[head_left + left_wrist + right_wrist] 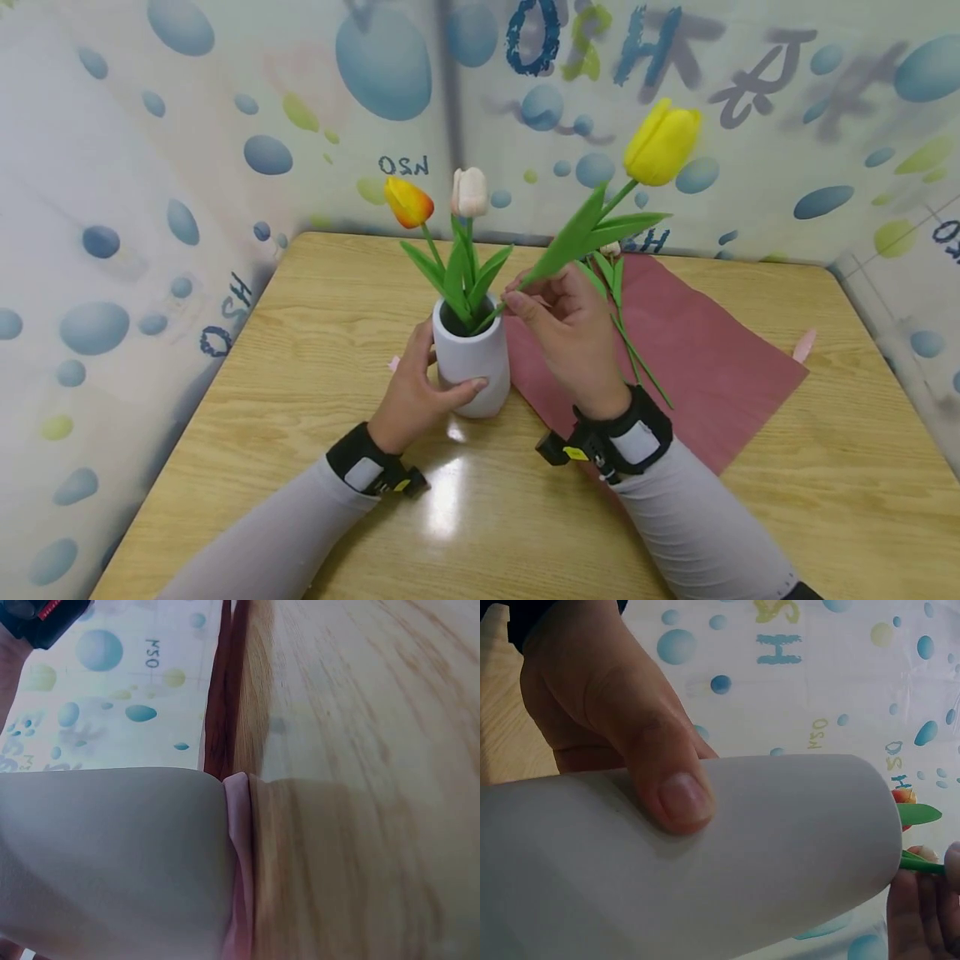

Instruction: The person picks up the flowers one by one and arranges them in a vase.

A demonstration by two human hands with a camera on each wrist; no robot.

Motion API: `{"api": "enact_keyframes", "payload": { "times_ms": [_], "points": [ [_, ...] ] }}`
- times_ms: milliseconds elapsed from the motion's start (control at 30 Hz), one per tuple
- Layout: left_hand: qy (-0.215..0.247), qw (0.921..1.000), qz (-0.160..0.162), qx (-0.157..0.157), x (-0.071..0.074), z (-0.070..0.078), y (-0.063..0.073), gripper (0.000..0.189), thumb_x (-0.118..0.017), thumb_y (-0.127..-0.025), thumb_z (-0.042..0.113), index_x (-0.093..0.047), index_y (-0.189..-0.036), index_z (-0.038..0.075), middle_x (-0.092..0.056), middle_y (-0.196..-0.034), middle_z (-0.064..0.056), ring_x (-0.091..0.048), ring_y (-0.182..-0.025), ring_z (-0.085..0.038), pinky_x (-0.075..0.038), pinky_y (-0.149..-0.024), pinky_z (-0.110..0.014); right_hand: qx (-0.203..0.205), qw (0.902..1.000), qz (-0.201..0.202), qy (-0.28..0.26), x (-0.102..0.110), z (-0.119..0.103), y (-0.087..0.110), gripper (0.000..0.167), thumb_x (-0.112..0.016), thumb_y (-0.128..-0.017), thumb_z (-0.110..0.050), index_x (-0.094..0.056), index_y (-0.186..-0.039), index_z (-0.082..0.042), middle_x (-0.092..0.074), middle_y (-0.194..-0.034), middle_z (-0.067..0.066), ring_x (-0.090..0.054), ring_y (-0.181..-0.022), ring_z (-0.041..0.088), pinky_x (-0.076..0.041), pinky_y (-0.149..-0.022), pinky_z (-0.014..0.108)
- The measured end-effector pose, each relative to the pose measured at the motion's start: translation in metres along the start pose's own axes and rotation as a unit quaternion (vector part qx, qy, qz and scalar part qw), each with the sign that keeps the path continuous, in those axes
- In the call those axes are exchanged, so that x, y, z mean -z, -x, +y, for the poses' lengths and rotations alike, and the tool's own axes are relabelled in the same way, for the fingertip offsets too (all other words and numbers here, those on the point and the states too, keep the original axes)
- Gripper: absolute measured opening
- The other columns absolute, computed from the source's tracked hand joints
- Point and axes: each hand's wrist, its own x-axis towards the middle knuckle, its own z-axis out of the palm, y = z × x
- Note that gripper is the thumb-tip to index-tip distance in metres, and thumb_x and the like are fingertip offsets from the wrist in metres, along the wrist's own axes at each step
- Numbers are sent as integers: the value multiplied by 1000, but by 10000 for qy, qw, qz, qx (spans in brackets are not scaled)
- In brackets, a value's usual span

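My left hand (420,387) grips a white vase (472,379) around its side, thumb across the front; the right wrist view shows that thumb (684,799) on the smooth wall. An orange-yellow tulip (409,202) and a pale pink-white tulip (470,193) stand in the vase with green leaves. Above the rim, at the right, my right hand (573,333) pinches the stem of a yellow tulip (663,143) between thumb and fingers. Its bloom leans up and right, and the lower stem (489,317) reaches into the vase mouth. The stem's end is hidden inside.
A dark pink sheet (705,367) lies right of the vase, with loose green stems (643,367) and a pale bloom on it, partly behind my right hand. A pink scrap (805,346) lies by the sheet's right corner. A patterned wall (525,150) borders the wooden table (337,333).
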Motion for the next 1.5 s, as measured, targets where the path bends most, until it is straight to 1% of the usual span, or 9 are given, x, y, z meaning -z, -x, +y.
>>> {"api": "enact_keyframes", "payload": {
  "times_ms": [133,367,567,733,867,1100,1200,1300,1500],
  "points": [
    [-11,10000,-29,-24,0,1,0,95,-88,-84,19,-32,-160,29,-47,-147,-7,-47,-135,-23,-47,-106,-58,7,9997,-121,206,0,-4,-3,18,-67,-98,1,-57,-110,9,-67,-99,6,-70,-91,16,-62,-86,36],
    [-23,10000,-36,-21,1,1,0,95,-88,-84,20,-32,-160,32,-47,-147,-6,-47,-135,-22,-47,-105,-58,-124,9958,-284,858,-1,-9,-9,18,-69,-97,2,-60,-112,5,-67,-100,9,-70,-92,17,-61,-85,33],
    [-17,10000,-17,-64,1,0,0,95,-88,-83,18,-33,-159,31,-47,-147,-6,-47,-134,-23,-48,-105,-58,-352,9880,-479,1429,1,-12,-15,19,-74,-96,-6,-65,-112,-1,-71,-99,10,-69,-93,16,-59,-82,29],
    [16,10000,15,-62,0,-1,-1,94,-88,-83,19,-35,-159,30,-48,-146,-5,-47,-134,-22,-47,-105,-58,-430,9806,-626,1807,3,-16,-18,20,-74,-96,-9,-67,-114,-3,-72,-99,9,-69,-90,15,-59,-81,28],
    [35,10000,31,-52,0,-1,-1,95,-89,-82,18,-35,-158,30,-48,-146,-5,-47,-134,-22,-46,-106,-58,-491,9746,-717,2062,4,-17,-19,18,-74,-97,-10,-68,-113,-5,-71,-98,9,-69,-88,16,-58,-79,31],
    [32,10000,13,-66,0,-1,-1,94,-89,-82,17,-35,-159,29,-48,-146,-6,-48,-134,-22,-47,-105,-57,-804,9628,-882,2426,1,-14,-18,14,-73,-98,-15,-67,-109,-8,-69,-97,6,-64,-86,17,-55,-78,36],
    [21,10000,-9,-67,0,-1,0,94,-88,-83,18,-34,-159,27,-48,-146,-6,-48,-133,-23,-48,-105,-57,-788,9615,-882,2481,-1,-11,-18,16,-74,-97,-12,-68,-110,-6,-69,-97,8,-63,-84,19,-54,-76,35],
    [-5,10000,-25,-66,0,-2,0,94,-88,-83,18,-33,-159,26,-47,-146,-7,-48,-133,-24,-48,-104,-58,-638,9610,-885,2543,-2,-9,-17,15,-75,-95,-10,-69,-108,-4,-68,-97,9,-63,-84,19,-55,-75,34],
    [22,10000,-43,-22,0,-1,0,95,-88,-84,19,-32,-160,30,-47,-147,-6,-48,-134,-23,-48,-105,-57,-410,9596,-956,2615,-2,-7,-16,13,-75,-94,-9,-69,-104,-3,-67,-100,8,-62,-86,19,-56,-77,35]
  ]
}}
